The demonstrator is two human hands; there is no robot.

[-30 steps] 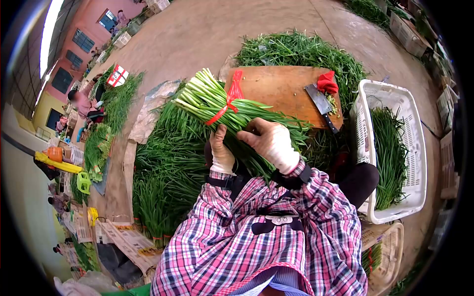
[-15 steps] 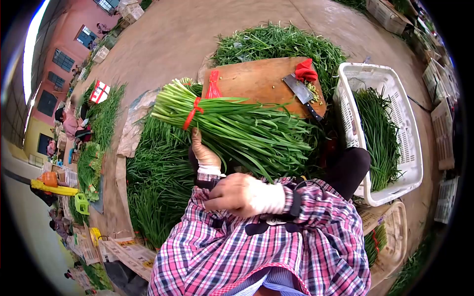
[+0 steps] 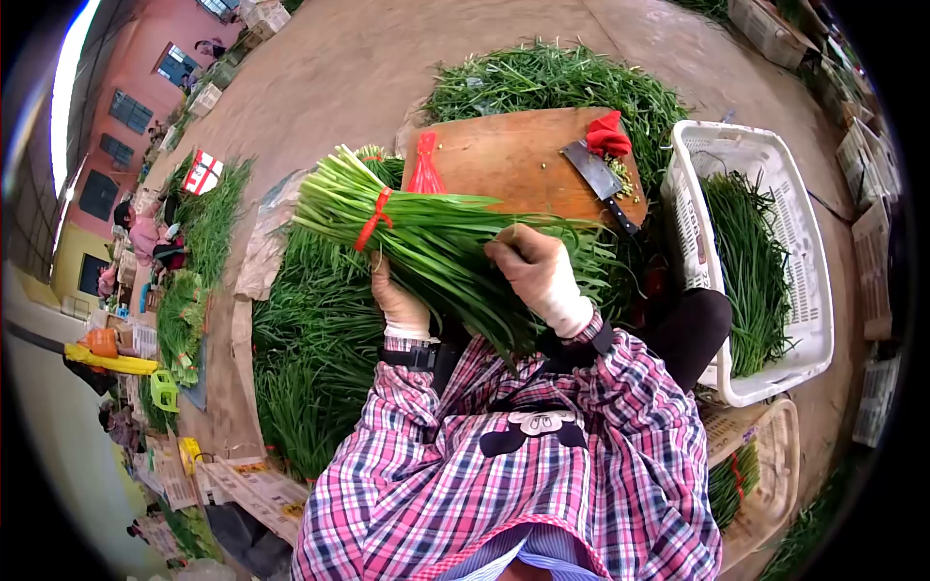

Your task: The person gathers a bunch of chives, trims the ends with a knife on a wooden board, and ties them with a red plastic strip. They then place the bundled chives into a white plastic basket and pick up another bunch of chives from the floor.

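A large bundle of long green stalks (image 3: 436, 237), tied with a red band (image 3: 374, 220) near its pale end, lies across in front of me. My left hand (image 3: 399, 298) is closed on the bundle from below, just under the band. On the leaves toward the right, my right hand (image 3: 535, 266) has its fingers bent together in a pinch; what lies between the fingertips is too small to tell. Behind the bundle is a wooden board (image 3: 504, 155) with a cleaver (image 3: 593, 174), a red cloth (image 3: 607, 135) and red plastic strips (image 3: 424, 165).
A white crate (image 3: 819, 290) with green stalks stands at the right, another crate (image 3: 775, 484) below it. Loose greens lie behind the board (image 3: 552, 82) and at the left (image 3: 310, 368). People (image 3: 145, 232) sit at the far left.
My right hand has moved from in front of my lap up and right onto the leaves. My left hand still holds the bundle, which has hardly moved.
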